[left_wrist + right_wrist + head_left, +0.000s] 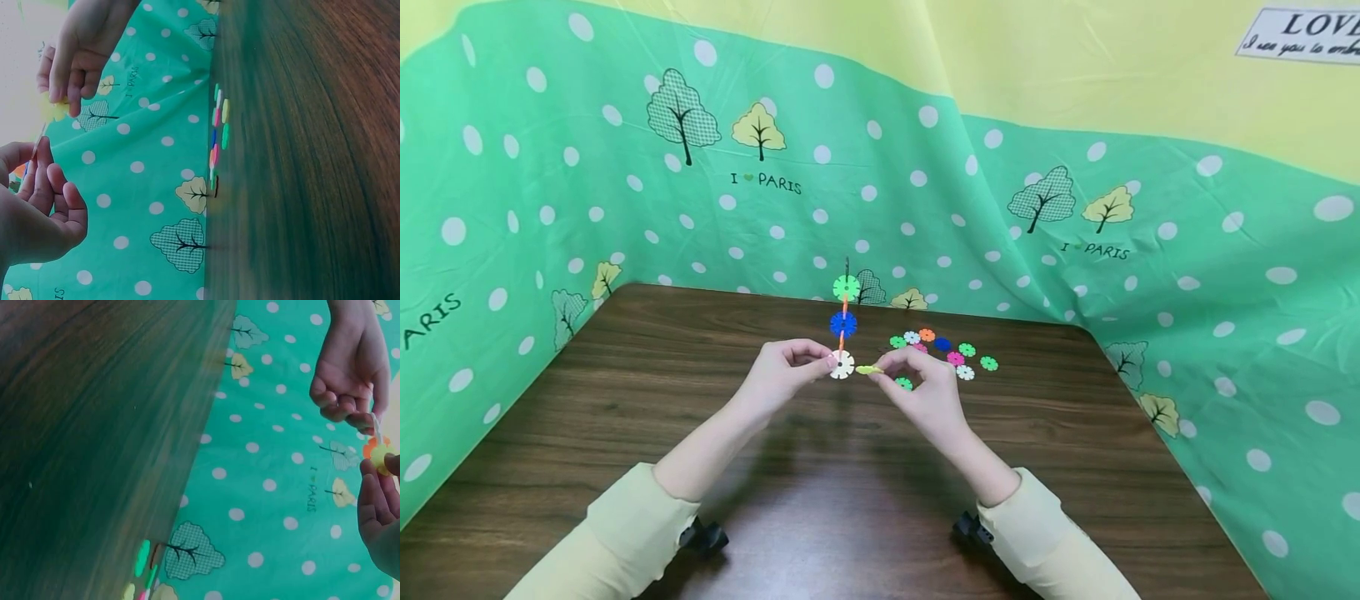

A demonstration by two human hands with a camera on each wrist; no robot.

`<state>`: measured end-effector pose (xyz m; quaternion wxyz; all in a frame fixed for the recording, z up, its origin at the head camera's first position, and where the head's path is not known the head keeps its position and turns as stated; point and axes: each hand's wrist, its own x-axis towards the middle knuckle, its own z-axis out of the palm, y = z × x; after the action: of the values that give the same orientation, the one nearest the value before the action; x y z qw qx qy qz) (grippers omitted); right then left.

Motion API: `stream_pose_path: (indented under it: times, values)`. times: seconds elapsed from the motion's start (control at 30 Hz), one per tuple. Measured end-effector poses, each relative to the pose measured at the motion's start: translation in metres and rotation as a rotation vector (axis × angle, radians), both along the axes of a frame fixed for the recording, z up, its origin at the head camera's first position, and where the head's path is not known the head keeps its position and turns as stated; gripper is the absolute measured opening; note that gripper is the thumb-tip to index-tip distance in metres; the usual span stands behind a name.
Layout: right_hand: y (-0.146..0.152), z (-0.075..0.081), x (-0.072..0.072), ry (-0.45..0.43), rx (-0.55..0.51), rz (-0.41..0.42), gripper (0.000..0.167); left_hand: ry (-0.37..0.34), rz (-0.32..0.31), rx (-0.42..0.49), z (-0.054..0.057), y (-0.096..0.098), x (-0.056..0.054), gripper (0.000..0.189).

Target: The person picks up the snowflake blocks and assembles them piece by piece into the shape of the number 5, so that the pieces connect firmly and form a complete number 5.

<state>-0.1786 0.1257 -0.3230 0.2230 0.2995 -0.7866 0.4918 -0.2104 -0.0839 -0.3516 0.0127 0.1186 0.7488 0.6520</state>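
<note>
A white notched disc is pinched between the thumb and fingers of my left hand. From it rises a joined chain: an orange disc seen edge-on, a blue disc, another orange one, a green disc and a dark piece at the top. My right hand pinches a yellow disc, held flat beside the white disc's right edge. In the right wrist view the yellow disc overlaps the white one's end; whether they touch I cannot tell.
Loose notched discs in several colours lie on the brown wooden table behind and right of my right hand, among them a blue disc and a green disc. A green and yellow printed curtain surrounds the table's back and sides.
</note>
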Motion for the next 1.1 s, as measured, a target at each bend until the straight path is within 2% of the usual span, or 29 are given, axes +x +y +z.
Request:
stream_pose_path:
  times: [0.1, 0.37, 0.57, 0.8, 0.93, 1.1]
  values:
    - [-0.002, -0.003, -0.002, 0.013, -0.009, 0.001, 0.013, -0.001, -0.003, 0.0, -0.001, 0.0, 0.0, 0.025]
    - [0.005, -0.03, -0.023, 0.04, 0.015, -0.027, 0.013, -0.014, -0.015, 0.015, 0.001, 0.003, 0.003, 0.023]
    - [0.005, -0.034, -0.025, 0.138, 0.053, -0.044, 0.012, -0.005, -0.02, 0.014, -0.001, 0.004, 0.004, 0.021]
    - [0.007, -0.037, -0.024, 0.195, 0.042, -0.049, 0.011, 0.017, -0.009, 0.016, 0.002, 0.006, 0.006, 0.017]
    - [0.008, -0.037, -0.022, 0.249, 0.04, -0.029, 0.012, 0.027, -0.016, 0.019, 0.006, 0.007, 0.009, 0.014]
    - [0.007, -0.038, -0.023, 0.271, 0.044, -0.008, 0.012, 0.03, -0.012, 0.029, 0.005, 0.008, 0.011, 0.014]
